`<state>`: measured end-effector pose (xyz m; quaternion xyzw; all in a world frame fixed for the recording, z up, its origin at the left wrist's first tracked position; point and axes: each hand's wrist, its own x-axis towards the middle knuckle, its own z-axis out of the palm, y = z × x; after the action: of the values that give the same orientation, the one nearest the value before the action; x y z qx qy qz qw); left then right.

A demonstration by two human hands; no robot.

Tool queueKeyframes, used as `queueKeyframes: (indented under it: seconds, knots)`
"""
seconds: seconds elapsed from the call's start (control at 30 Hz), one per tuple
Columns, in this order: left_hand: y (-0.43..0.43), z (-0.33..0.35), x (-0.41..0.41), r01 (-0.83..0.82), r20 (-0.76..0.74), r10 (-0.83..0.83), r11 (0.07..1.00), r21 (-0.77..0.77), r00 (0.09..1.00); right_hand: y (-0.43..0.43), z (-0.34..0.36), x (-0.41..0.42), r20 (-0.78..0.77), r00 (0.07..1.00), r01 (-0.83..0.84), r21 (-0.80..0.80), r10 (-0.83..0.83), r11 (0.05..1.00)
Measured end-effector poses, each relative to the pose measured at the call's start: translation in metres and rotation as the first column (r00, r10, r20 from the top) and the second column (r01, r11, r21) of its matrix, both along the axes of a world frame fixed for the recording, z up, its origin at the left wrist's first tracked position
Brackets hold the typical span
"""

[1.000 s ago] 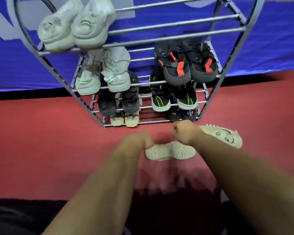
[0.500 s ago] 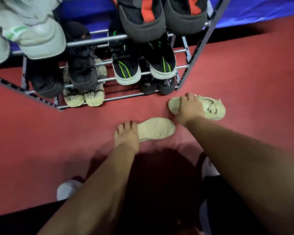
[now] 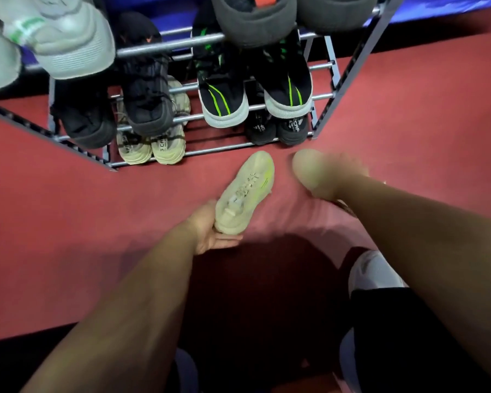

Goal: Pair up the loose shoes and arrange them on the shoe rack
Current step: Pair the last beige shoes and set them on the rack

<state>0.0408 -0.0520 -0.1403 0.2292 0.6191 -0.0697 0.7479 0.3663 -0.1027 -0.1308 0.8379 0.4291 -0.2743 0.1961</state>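
My left hand (image 3: 213, 231) cups the heel of a pale cream mesh sneaker with lime streaks (image 3: 245, 192), toe pointing far toward the grey metal-bar shoe rack (image 3: 165, 48). To its right, my right hand (image 3: 335, 180) covers the second pale cream sneaker (image 3: 305, 168); through the blur I cannot tell its grip. Both sit above the red carpet (image 3: 408, 114).

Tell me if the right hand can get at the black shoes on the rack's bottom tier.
Probably not yet: the right hand seems full with a blurred cream shoe, though the small black shoes sit unobstructed just beyond it.
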Motion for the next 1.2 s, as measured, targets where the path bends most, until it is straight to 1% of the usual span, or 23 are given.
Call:
queueKeyframes:
  seconds: [0.07,0.13,0.17,0.23,0.27,0.33,0.37,0.4,0.43,0.5,0.57,0.6,0.63,0.67,0.7,0.73,0.8,0.83,0.87,0.93,1.0,1.07,1.2]
  knots:
    - [-0.014,-0.003,0.001,0.143,-0.147,-0.134,0.989,0.049,0.980,0.002,0.005,-0.008,-0.114,0.982,0.156,0.039,-0.150,0.987]
    - [-0.026,-0.006,0.005,0.208,-0.265,-0.170,0.971,0.120,0.949,0.006,0.010,-0.019,-0.192,0.961,0.208,0.038,-0.198,0.977]
    - [-0.029,-0.006,0.006,0.226,-0.297,-0.172,0.962,0.156,0.939,0.007,0.012,-0.024,-0.222,0.954,0.216,0.041,-0.202,0.975]
    - [-0.033,-0.003,0.009,0.245,-0.290,-0.179,0.947,0.210,0.940,0.007,0.014,-0.035,-0.279,0.934,0.247,0.050,-0.224,0.968]
    - [-0.034,-0.001,0.009,0.279,-0.284,-0.209,0.931,0.235,0.936,0.007,0.015,-0.041,-0.321,0.913,0.284,0.058,-0.251,0.957]
    - [-0.035,0.001,0.006,0.410,-0.319,-0.317,0.866,0.286,0.893,0.008,0.021,-0.055,-0.405,0.866,0.347,0.062,-0.294,0.936]
    - [-0.036,0.002,0.003,0.455,-0.346,-0.348,0.838,0.302,0.871,0.010,0.025,-0.064,-0.437,0.849,0.354,0.057,-0.296,0.934]
    - [-0.037,0.002,0.000,0.458,-0.357,-0.343,0.831,0.315,0.869,0.013,0.030,-0.076,-0.465,0.838,0.348,0.050,-0.287,0.936]
    - [-0.037,0.003,-0.003,0.424,-0.351,-0.308,0.845,0.326,0.884,0.017,0.034,-0.089,-0.485,0.830,0.339,0.045,-0.276,0.940]
    - [-0.036,0.004,-0.011,0.300,-0.322,-0.188,0.890,0.344,0.928,0.026,0.041,-0.117,-0.521,0.812,0.355,0.087,-0.262,0.931]
    - [-0.031,0.006,-0.019,0.162,-0.281,-0.053,0.911,0.380,0.958,0.035,0.044,-0.145,-0.588,0.763,0.418,0.129,-0.270,0.899]
    - [-0.027,0.007,-0.023,0.095,-0.273,0.025,0.904,0.416,0.962,0.040,0.045,-0.157,-0.636,0.718,0.455,0.124,-0.281,0.882]
    - [-0.021,0.008,-0.029,0.061,-0.295,0.092,0.881,0.469,0.951,0.043,0.045,-0.167,-0.673,0.681,0.472,0.106,-0.287,0.875]
    - [-0.015,0.010,-0.036,0.079,-0.346,0.125,0.850,0.520,0.930,0.043,0.045,-0.174,-0.683,0.677,0.453,0.092,-0.275,0.887]
    - [-0.011,0.010,-0.043,0.137,-0.407,0.120,0.825,0.548,0.906,0.042,0.044,-0.179,-0.654,0.717,0.398,0.099,-0.242,0.912]
    - [-0.009,0.011,-0.050,0.212,-0.465,0.086,0.807,0.550,0.881,0.038,0.041,-0.182,-0.588,0.784,0.329,0.118,-0.201,0.937]
    - [-0.012,0.009,-0.060,0.344,-0.535,-0.010,0.776,0.529,0.845,0.024,0.031,-0.188,-0.399,0.904,0.220,0.125,-0.154,0.967]
    - [-0.015,0.007,-0.064,0.390,-0.552,-0.052,0.762,0.516,0.832,0.016,0.025,-0.190,-0.323,0.932,0.204,0.100,-0.162,0.974]
    - [-0.019,0.005,-0.066,0.427,-0.565,-0.087,0.750,0.505,0.821,0.007,0.020,-0.194,-0.279,0.943,0.212,0.076,-0.184,0.974]
    - [-0.027,-0.001,-0.066,0.490,-0.590,-0.139,0.720,0.491,0.795,-0.005,0.012,-0.200,-0.255,0.946,0.225,0.063,-0.202,0.972]
    - [-0.032,-0.006,-0.061,0.566,-0.635,-0.172,0.662,0.491,0.753,-0.010,0.006,-0.206,-0.202,0.962,0.201,0.083,-0.181,0.976]
    - [-0.033,-0.010,-0.053,0.625,-0.672,-0.189,0.602,0.497,0.716,-0.010,0.004,-0.212,-0.148,0.968,0.216,0.070,-0.204,0.974]
    - [-0.029,-0.015,-0.039,0.746,-0.742,-0.294,0.539,0.391,0.602,-0.008,0.001,-0.219,-0.196,0.965,0.177,0.005,-0.172,0.984]
